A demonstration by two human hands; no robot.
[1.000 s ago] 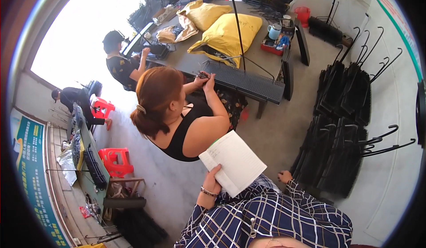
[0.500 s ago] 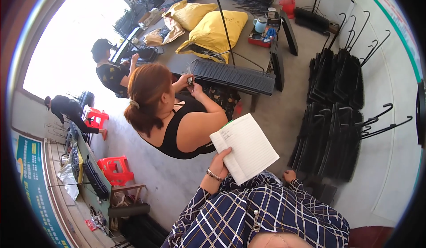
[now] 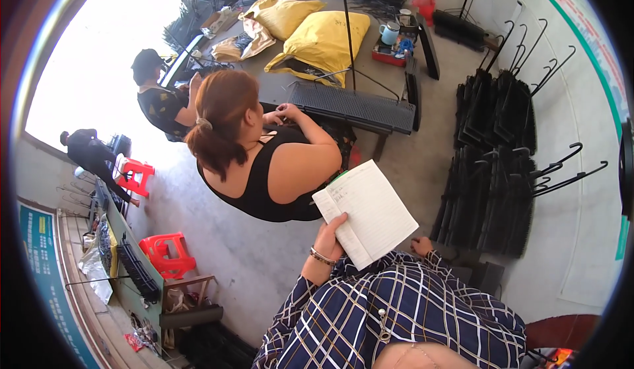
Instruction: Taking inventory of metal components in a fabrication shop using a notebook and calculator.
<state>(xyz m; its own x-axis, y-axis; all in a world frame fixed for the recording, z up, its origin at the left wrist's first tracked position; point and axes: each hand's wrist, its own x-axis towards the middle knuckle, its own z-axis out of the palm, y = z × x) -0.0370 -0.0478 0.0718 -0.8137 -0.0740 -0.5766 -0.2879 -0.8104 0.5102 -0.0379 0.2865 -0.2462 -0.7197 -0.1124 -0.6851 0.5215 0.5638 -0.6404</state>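
Notebook (image 3: 376, 214): held open at the front of the checked shirt (image 3: 422, 303), ruled pages facing up, some handwriting seen at the upper left.
Left hand (image 3: 329, 235): closed on the lower-left edge, thumb pressed on the page.
Right hand (image 3: 421, 245): held low, apart from the notebook; whether anything is gripped cannot be told.
Page in hand: judged to be consulted or carried; for writing, a pen and the right hand would need to be brought over.
Person in black top (image 3: 284, 171): placed just beyond; direct way to the table partly blocked.
Hooked black racks (image 3: 489, 197): gathered at right, passage narrowed.
Red stool (image 3: 165, 255): left, floor.
Table (image 3: 267, 84): occupied by perforated black panel (image 3: 350, 107), yellow sacks (image 3: 333, 39) behind.
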